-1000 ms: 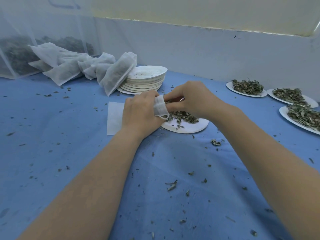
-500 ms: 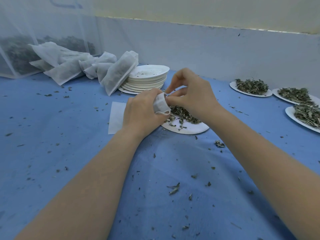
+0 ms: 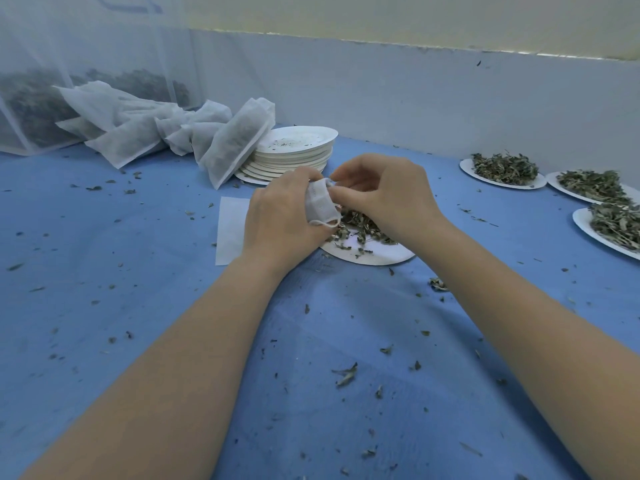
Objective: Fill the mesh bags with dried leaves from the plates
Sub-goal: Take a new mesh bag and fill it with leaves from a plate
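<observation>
The left hand point(image 3: 282, 216) grips a small white mesh bag point(image 3: 321, 206), fingers curled round its body so that the bunched mouth sticks out toward the right, directly over the near-left edge of the working plate point(image 3: 367, 256). The right hand point(image 3: 384, 194) meets it there, thumb and fingertips pinching at the mouth of the bag — whether they are feeding leaves in or only spreading the opening I cannot tell, since the fingers hide the gap. The dried leaves point(image 3: 360, 226) lie just under and behind both hands, mostly beneath the right palm, so the right hand is the nearer one for scooping while the left only has to hold the mouth steady. The bag's long axis runs roughly left to right, its open end facing the heap; that is the relation the next pinch of leaves depends on, and it looks well set. Beyond, a stack of empty plates point(image 3: 294, 154) stands with filled bags point(image 3: 235, 147) leaning on it, and three loaded plates point(image 3: 502, 171) wait well apart to the right. A flat white sheet point(image 3: 230, 230), perhaps an unused bag, lies on the blue table point(image 3: 138, 306) just beside the left wrist.
</observation>
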